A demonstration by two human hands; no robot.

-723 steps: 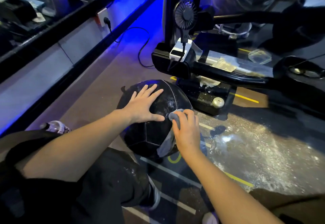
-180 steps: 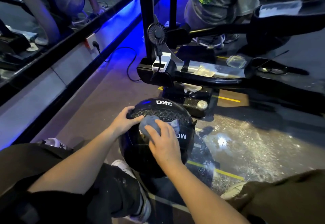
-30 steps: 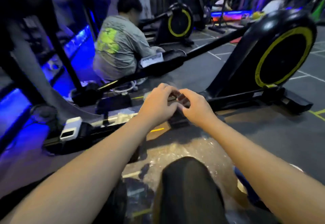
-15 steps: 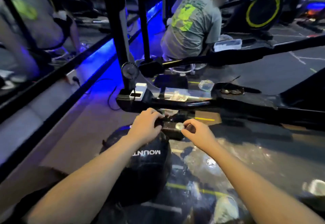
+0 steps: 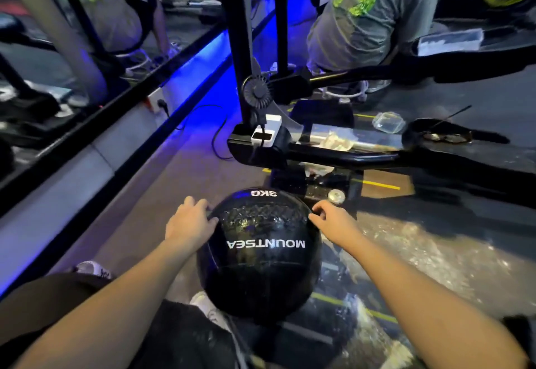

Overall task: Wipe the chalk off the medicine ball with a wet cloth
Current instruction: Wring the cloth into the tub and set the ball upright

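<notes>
A black medicine ball [image 5: 261, 255] marked "MOUNTSEA" and "3KG" sits on the floor between my knees, its top glossy and wet. My left hand [image 5: 190, 222] rests on the ball's upper left side, fingers lying against it. At the upper right edge, my right hand [image 5: 332, 221] touches the ball with loosely bent fingers. Neither hand holds anything. The wet cloth is not in view.
A black rowing machine rail [image 5: 333, 154] crosses just beyond the ball, with a small fan [image 5: 256, 93] and a white box [image 5: 265, 132] on it. A round metal knob [image 5: 336, 196] sits on its base. The floor [image 5: 420, 252] to the right is wet. A person in a grey shirt [image 5: 368, 15] sits behind.
Both hands have drawn back from the machine's base by the metal knob and now sit on the ball's upper sides. The view has tilted down towards the ball.
</notes>
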